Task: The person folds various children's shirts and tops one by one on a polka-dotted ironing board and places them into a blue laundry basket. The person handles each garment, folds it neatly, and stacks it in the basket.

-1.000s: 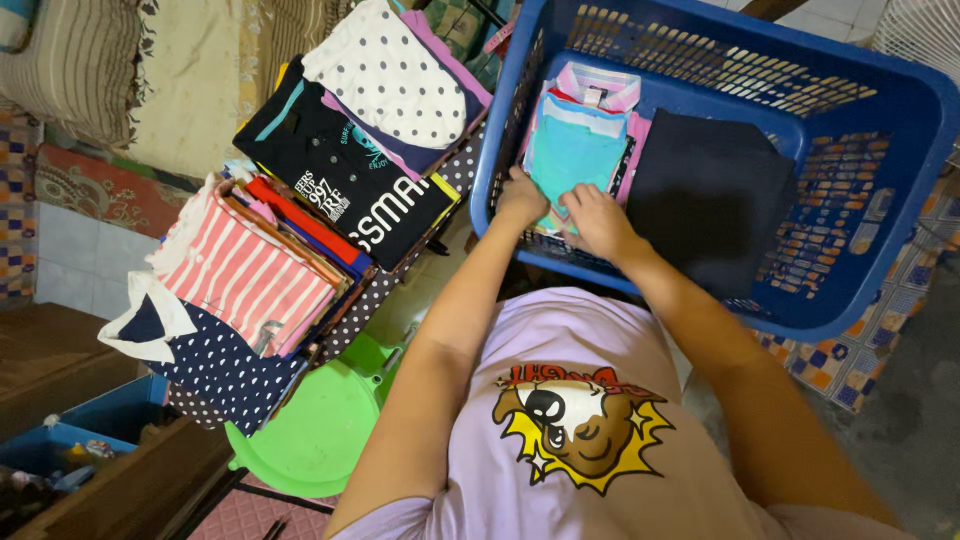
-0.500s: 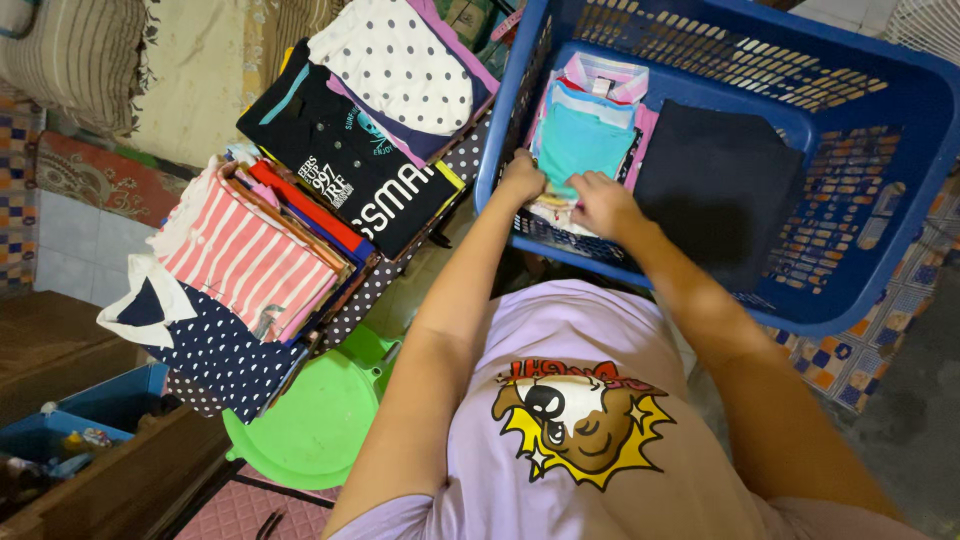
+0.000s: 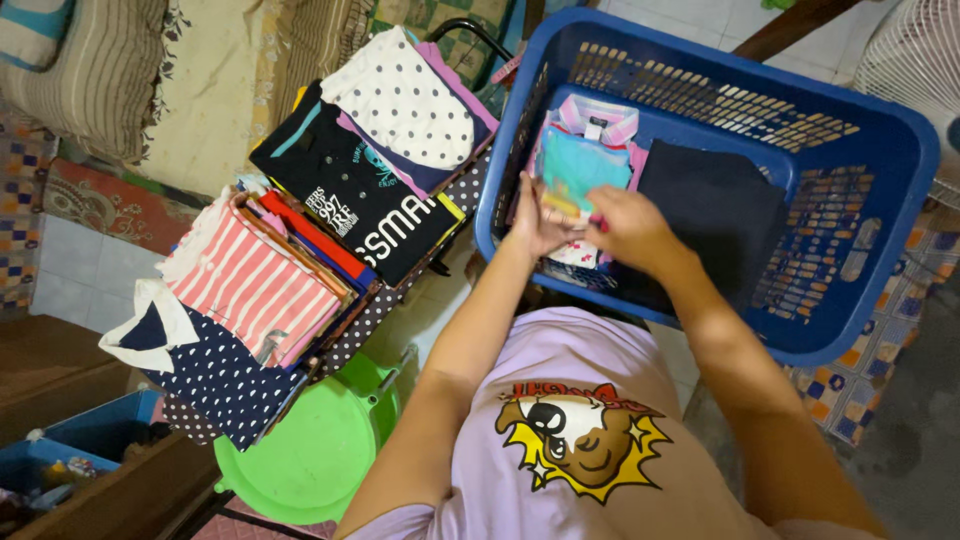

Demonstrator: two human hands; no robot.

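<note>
Blue-walled container: we see a blue plastic laundry basket [image 3: 905, 190] at upper right, holding two stacks of folded clothes side by side.
Left surroundings: folded garments lie outside the basket, among them a red-and-white striped shirt [image 3: 250, 285], a black printed shirt [image 3: 365, 200] and a white dotted shirt [image 3: 405, 100]; a green plastic lid [image 3: 305, 455] sits below them.
Left hand: our left hand [image 3: 535, 215] is at the near left edge of the inner stack, fingers curled round the edge of the folded teal garment [image 3: 580, 165], lifting it.
Right hand: our right hand [image 3: 625, 230] closes on the same stack from the right, fingers tucked under; the exact grip is hidden.
Key relation: the teal garment lies directly ahead of both hands, its long axis running away from us; both hands touch it.
Garment appearance: teal, flat-folded, atop pink and striped pieces.
Neighbour: a dark navy folded garment [image 3: 715, 215] rests just beside, to the right.
</note>
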